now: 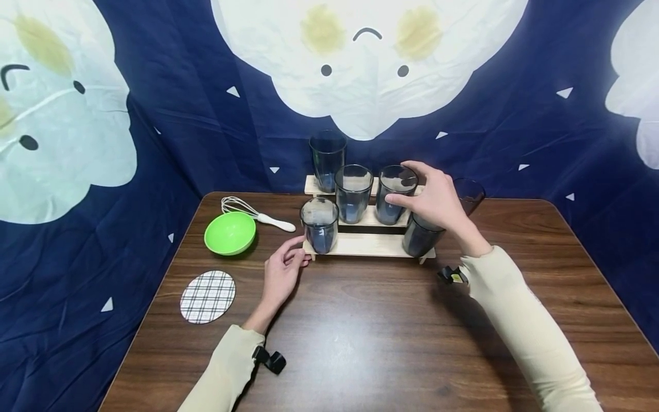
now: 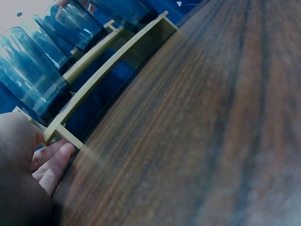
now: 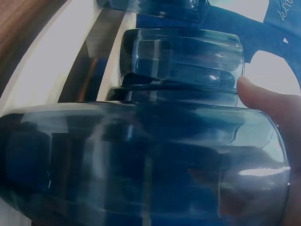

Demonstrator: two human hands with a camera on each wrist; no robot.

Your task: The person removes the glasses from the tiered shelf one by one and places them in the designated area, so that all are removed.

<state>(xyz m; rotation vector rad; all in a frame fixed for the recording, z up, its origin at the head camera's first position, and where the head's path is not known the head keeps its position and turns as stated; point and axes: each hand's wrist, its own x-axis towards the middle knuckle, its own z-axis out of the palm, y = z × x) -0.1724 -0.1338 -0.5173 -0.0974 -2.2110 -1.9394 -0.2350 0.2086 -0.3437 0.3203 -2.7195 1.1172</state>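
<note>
A three-step wooden rack [image 1: 368, 244] holds several smoky blue drinking glasses. My right hand [image 1: 436, 195] pinches the right-hand glass [image 1: 389, 200] of the middle step near its rim, thumb in front and fingers behind. That glass stands upright next to another middle glass [image 1: 353, 197]. Below my right wrist is the front right glass [image 1: 419, 237], partly covered. My left hand [image 1: 284, 268] grips the left end of the rack's bottom step, seen closer in the left wrist view with fingers [image 2: 55, 165] at the rack's end. Just above them stands the front left glass [image 1: 320, 226].
At the back left of the rack is a taller-standing glass [image 1: 328, 160]; another glass [image 1: 469, 191] shows behind my right hand. Left of the rack lie a white-handled whisk [image 1: 275, 222], a green bowl [image 1: 230, 233] and a checked round coaster [image 1: 208, 297]. A blue cloth hangs behind the table.
</note>
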